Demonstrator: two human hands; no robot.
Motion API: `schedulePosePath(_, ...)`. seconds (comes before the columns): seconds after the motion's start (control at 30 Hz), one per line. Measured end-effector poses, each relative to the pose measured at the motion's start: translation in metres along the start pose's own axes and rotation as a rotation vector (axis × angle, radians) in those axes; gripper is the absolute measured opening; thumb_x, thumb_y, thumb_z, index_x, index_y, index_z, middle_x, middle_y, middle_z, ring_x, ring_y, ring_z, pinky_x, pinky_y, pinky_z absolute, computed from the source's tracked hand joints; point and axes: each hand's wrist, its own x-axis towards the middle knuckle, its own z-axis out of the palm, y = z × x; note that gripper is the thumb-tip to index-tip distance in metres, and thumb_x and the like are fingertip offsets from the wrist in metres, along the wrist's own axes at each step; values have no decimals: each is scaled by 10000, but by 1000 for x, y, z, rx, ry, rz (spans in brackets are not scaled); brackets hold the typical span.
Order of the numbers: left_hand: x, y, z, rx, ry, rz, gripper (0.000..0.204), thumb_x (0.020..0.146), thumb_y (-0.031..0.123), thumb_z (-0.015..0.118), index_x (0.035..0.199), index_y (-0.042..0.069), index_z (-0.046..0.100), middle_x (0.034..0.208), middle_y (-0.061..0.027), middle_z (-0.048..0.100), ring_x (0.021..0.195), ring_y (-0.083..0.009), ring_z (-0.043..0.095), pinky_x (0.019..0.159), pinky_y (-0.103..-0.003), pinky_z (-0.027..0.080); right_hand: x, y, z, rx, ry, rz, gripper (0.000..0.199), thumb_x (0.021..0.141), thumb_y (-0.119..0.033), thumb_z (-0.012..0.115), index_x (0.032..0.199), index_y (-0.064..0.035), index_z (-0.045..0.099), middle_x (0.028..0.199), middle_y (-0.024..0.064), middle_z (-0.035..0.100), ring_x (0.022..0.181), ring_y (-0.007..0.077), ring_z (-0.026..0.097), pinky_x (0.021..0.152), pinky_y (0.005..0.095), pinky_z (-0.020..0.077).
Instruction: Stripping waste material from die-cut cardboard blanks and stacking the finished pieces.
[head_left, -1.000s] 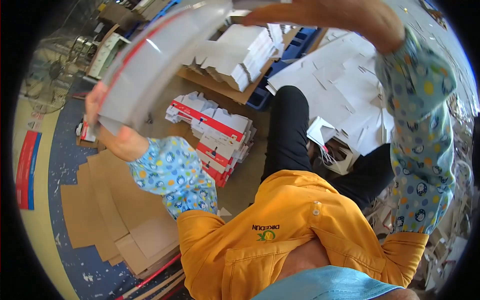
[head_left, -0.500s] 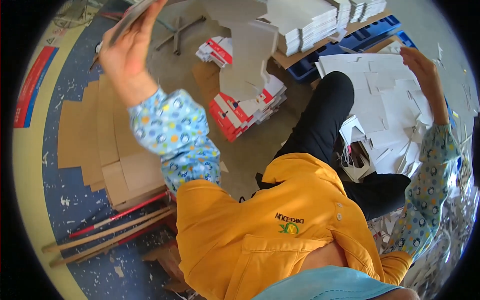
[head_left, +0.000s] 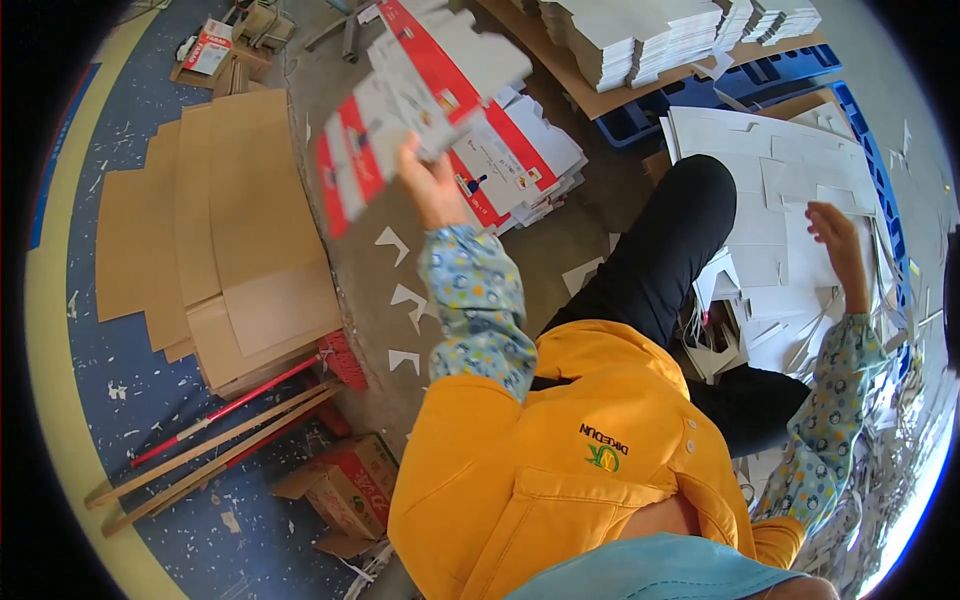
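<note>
My left hand (head_left: 432,185) is closed on the near edge of a red, white and grey printed cardboard blank (head_left: 425,60), which is tilted and blurred by motion. Just beyond and to the right, a stack of similar printed blanks (head_left: 510,165) lies on the floor, partly covered by the held one. Over on the right, my right hand (head_left: 838,245) hangs above a broad pile of white cardboard sheets (head_left: 775,180). Its fingers are loosely bent and apart, with nothing in them.
Brown cardboard sheets (head_left: 255,200) lie at left, near a red pole (head_left: 235,410) and wooden sticks (head_left: 215,450). A brown-and-red box (head_left: 355,490) sits nearer. White cut stacks (head_left: 640,45) stand by a blue pallet (head_left: 690,105). Paper scraps (head_left: 405,300) dot the floor.
My left hand has swung from the far left inward and nearer, bringing the cardboard over the printed stack. My right hand has dropped lower over the white sheets.
</note>
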Motion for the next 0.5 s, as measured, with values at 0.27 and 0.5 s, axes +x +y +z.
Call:
schedulePosePath(0.27,-44,-204,-200,715,138,-774,105,755,154,497,813,67,504,691,-63,527,568,-174,518,466,-308,412,-34,84,37,129,-96,259,220,808,-163,517,950,-3,568,741,16,566,640,82,514,550,204,412)
schedulePosePath(0.5,12,-207,-98,1072,-125,-368,84,740,185,530,715,113,567,652,-11,553,587,-103,524,447,-244,371,-55,154,52,146,187,316,290,762,-228,534,919,13,571,777,111,609,714,193,564,656,296,442)
